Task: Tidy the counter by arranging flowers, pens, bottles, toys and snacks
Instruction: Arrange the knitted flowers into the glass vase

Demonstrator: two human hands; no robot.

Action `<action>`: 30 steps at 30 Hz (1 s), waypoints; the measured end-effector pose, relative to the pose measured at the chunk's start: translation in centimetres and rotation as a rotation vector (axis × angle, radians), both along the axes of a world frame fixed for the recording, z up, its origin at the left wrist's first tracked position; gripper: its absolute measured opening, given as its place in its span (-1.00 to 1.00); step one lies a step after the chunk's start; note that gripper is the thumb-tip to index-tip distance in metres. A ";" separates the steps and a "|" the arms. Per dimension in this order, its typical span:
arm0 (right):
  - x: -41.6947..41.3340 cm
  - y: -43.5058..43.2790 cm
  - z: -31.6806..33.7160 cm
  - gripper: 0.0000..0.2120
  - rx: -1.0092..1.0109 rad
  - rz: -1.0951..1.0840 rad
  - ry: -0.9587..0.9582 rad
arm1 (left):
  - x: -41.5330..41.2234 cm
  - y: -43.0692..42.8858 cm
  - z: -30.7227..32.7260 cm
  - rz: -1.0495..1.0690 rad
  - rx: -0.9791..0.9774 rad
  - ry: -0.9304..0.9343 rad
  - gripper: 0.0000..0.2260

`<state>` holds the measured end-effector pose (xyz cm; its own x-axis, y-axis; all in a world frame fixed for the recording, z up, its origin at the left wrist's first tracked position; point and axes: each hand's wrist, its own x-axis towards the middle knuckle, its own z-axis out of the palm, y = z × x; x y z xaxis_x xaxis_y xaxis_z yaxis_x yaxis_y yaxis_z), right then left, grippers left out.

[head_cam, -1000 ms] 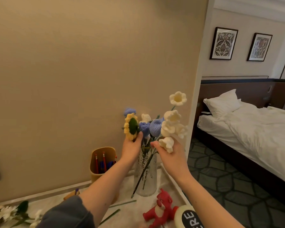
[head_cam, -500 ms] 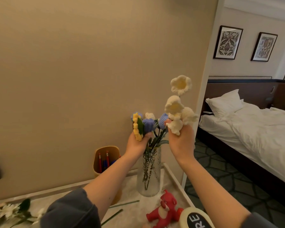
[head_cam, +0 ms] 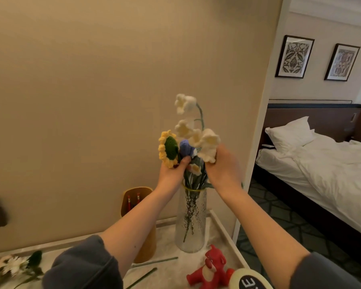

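Beige wall behind; the pale tabletop (head_cam: 168,246) is cut off below, the pen cup (head_cam: 143,193) half hidden by the left forearm. Crocheted flowers (head_cam: 184,148) stand in a ribbed glass vase (head_cam: 191,226). The grip of the left hand (head_cam: 171,174) pinches the sunflower (head_cam: 168,148); that of the right hand (head_cam: 223,170) curls round cream bell blossoms (head_cam: 206,147).

Illumination is soft, warm and moderately dim, brighter toward the bed (head_cam: 325,163) on the right. Shadows are faint. Wide-angle distortion bows the wall (head_cam: 92,101) edges. Lower-left daisies (head_cam: 13,265) and both hands appear slightly blurred.
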<state>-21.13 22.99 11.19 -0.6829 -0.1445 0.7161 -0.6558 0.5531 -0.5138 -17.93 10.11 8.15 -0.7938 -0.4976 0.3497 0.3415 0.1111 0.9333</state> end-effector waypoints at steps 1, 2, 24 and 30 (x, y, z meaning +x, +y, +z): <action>0.0 -0.2 -0.4 -0.81 0.020 0.028 0.000 | 0.1 -0.1 -0.1 -0.003 -0.015 0.015 -0.84; 0.0 -0.4 -0.8 -0.76 0.029 0.056 -0.001 | 0.3 -0.2 -0.1 -0.008 -0.026 0.031 -0.83; -3.1 0.8 -9.2 -0.90 0.200 0.201 -0.176 | 0.3 -1.5 -4.7 0.060 -0.167 -0.081 -0.65; -1.6 1.7 -9.4 -0.81 0.168 0.194 -0.002 | 1.4 -0.9 -5.6 0.030 -0.120 -0.087 -0.55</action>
<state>-22.69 24.74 1.83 -0.6325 -0.3894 0.6696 -0.7568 0.4949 -0.4270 -16.53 9.20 2.59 -0.8090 -0.4805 0.3387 0.2549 0.2324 0.9386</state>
